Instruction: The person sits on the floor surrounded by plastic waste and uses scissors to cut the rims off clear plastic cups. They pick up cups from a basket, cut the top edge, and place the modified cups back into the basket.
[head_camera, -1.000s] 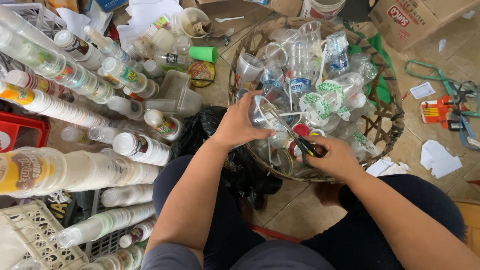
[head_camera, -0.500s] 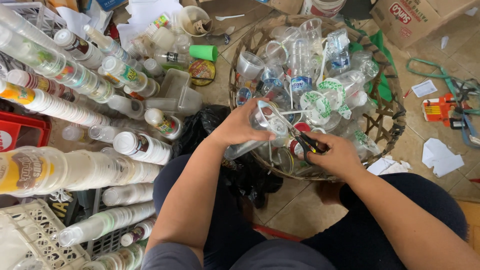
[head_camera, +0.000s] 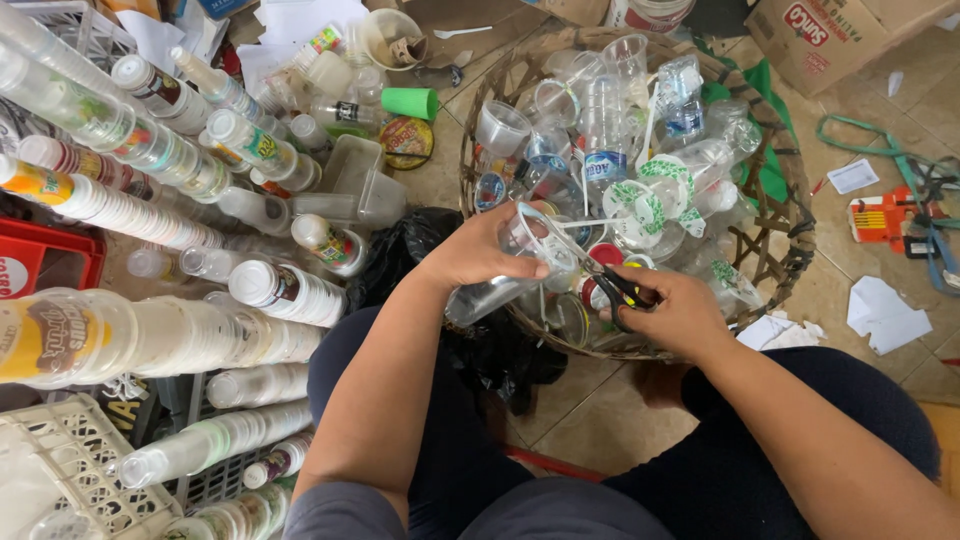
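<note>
Since the earlier frame: the clear plastic cup (head_camera: 515, 262) has tilted further toward the lap, and the left hand (head_camera: 478, 252) has slid slightly down its wall. The right hand (head_camera: 672, 308) has barely shifted.

Left grip: closed around the one cup, fingers wrapped over its side, mouth facing the right hand. Right grip: closed on one pair of scissors (head_camera: 608, 283) with black handles, blades at the cup rim, just beside the left fingers.

Directly beyond both grips: one woven basket (head_camera: 790, 235), piled with clear cups and bottles, too many and too overlapped to count. The cup is held over the basket's near edge.

Below the left grip: one black plastic bag (head_camera: 405, 250).

Left of the left grip: long stacks of nested cups (head_camera: 190, 335) lying sideways, at least eight visible. Further out: one green cup (head_camera: 410, 102), one red crate (head_camera: 45, 262), one white crate (head_camera: 70, 465).

Far right of the right grip: one cardboard box (head_camera: 850, 35).
</note>
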